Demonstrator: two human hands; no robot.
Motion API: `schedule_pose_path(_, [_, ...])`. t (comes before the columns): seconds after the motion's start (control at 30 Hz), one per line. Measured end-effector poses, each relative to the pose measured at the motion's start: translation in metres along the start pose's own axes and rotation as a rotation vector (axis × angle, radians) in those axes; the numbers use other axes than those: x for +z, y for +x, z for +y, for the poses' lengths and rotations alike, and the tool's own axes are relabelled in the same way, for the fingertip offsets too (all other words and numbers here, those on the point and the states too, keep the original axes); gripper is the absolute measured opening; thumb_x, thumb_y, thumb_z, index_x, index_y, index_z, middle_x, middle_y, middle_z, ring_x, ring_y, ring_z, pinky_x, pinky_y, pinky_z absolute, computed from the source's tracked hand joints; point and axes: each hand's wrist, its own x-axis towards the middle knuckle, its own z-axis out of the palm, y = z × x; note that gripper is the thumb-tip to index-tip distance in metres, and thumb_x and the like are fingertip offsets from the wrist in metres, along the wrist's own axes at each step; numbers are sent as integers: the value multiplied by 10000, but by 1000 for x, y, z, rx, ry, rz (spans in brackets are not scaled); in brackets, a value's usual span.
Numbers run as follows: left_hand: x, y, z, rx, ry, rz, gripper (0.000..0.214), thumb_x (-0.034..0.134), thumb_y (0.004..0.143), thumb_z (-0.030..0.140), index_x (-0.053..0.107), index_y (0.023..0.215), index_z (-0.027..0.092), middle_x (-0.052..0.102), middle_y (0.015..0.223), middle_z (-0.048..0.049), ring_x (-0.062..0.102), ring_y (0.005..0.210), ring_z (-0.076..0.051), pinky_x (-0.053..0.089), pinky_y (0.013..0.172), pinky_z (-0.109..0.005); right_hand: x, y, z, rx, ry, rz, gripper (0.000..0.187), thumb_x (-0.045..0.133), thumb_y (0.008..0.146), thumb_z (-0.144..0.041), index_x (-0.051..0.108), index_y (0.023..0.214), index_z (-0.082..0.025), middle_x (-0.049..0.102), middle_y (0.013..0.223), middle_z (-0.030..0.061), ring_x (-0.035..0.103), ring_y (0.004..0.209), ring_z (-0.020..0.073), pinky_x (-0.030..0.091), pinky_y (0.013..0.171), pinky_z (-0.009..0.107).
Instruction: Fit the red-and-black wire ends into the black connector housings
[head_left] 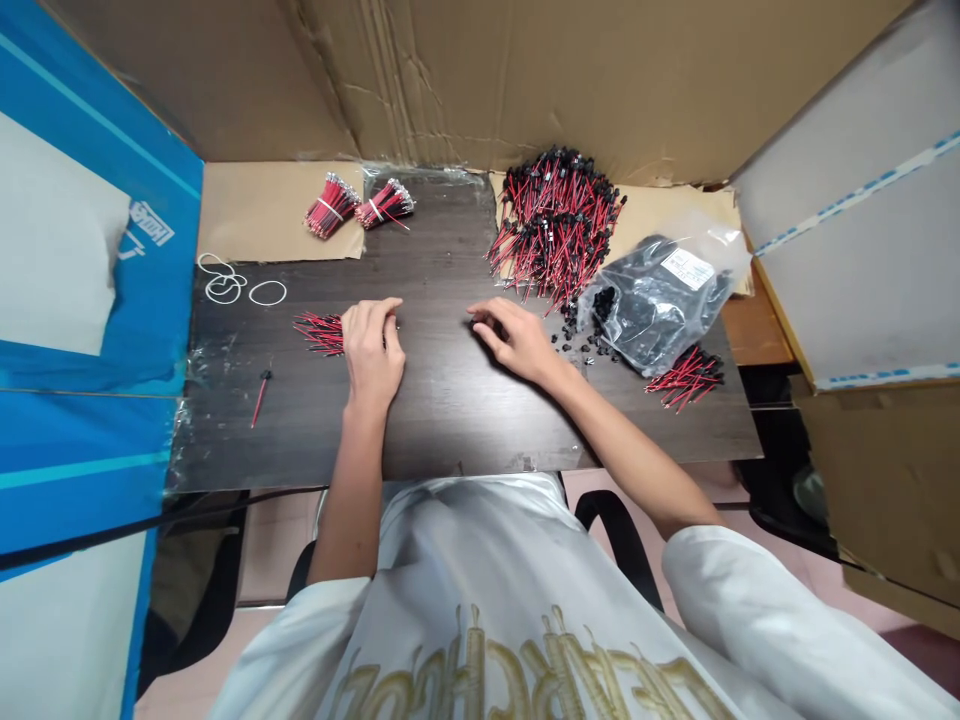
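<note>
My left hand (371,345) lies palm down on the dark table (450,420), its fingers curled over the right end of a small loose bunch of red-and-black wires (319,332). My right hand (514,338) rests on the table a little to the right, fingers bent and pinched together near the tabletop; what they hold, if anything, is too small to see. A big heap of wires with black connectors (556,232) lies beyond my right hand.
Two banded wire bundles (358,205) lie at the back left. White rubber bands (238,288) and a single wire (260,393) sit at left. A clear bag of black connectors (652,300) and a small wire bunch (684,377) lie right. Cardboard and blue boxes wall the table.
</note>
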Motion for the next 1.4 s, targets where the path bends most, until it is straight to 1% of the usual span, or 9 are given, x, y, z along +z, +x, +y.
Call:
schedule_pose_path(0.13, [2,1,-2,-9,35,-57,281,485,956,141,687,1124,238,733,1033,-82,639,1025,-265,453,973,-435,-1,0,0,21,4,-4,252,489,1070,-309,651,1241,-221,729,1146,94,677,1092,235,521,1001,376])
schedule_pose_path(0.3, [3,1,-2,-57,72,-67,345,569,816,64,689,1086,243,749,1004,-63,616,1095,-307,430,1034,-508,-1,1,0,48,12,-14,258,489,1070,-330,649,1243,-227,730,1163,96,678,1089,236,525,1006,385])
schedule_pose_path(0.5, [1,2,2,-62,83,-92,204,597,855,105,692,966,248,748,974,-62,606,1139,-331,400,1061,-572,-1,0,1,25,7,3,238,500,1066,-288,651,1231,-207,734,1151,97,684,1069,225,528,987,368])
schedule_pose_path(0.67, [-4,3,9,-82,108,-178,183,539,952,168,690,1037,226,752,1065,-78,591,1189,-325,363,1127,-559,4,0,7,-31,13,57,217,523,1060,-298,654,1205,-203,740,1090,90,697,1000,235,542,921,375])
schedule_pose_path(0.77, [-6,3,10,-122,59,-140,230,502,955,142,673,1087,220,759,1063,-81,584,1197,-312,355,1150,-535,6,0,10,-42,19,74,209,527,1060,-296,652,1201,-206,742,1095,88,703,998,236,544,912,376])
schedule_pose_path(0.87, [-8,2,9,-136,6,-76,349,498,859,44,666,1105,227,769,1009,-68,582,1189,-300,358,1157,-517,6,0,11,-46,24,84,200,533,1059,-292,653,1194,-206,743,1090,85,706,996,232,545,910,370])
schedule_pose_path(1.0, [-11,0,8,-74,36,-111,403,581,749,26,667,1086,229,757,1090,-66,570,1219,-323,358,1151,-535,5,0,12,-50,32,86,194,543,1055,-288,653,1190,-204,742,1080,81,706,987,227,547,902,362])
schedule_pose_path(1.2, [-8,0,7,-52,67,-138,298,588,818,54,689,1028,239,756,955,-32,585,1192,-330,360,1123,-568,5,1,11,-55,40,91,188,552,1050,-275,657,1186,-198,736,1062,78,706,974,225,544,889,359])
schedule_pose_path(1.4, [-6,0,5,-46,96,-174,223,564,910,122,695,1058,224,748,1025,-67,578,1189,-338,356,1120,-578,5,1,10,-41,39,77,189,546,1050,-267,656,1188,-201,737,1071,79,703,975,223,544,894,366])
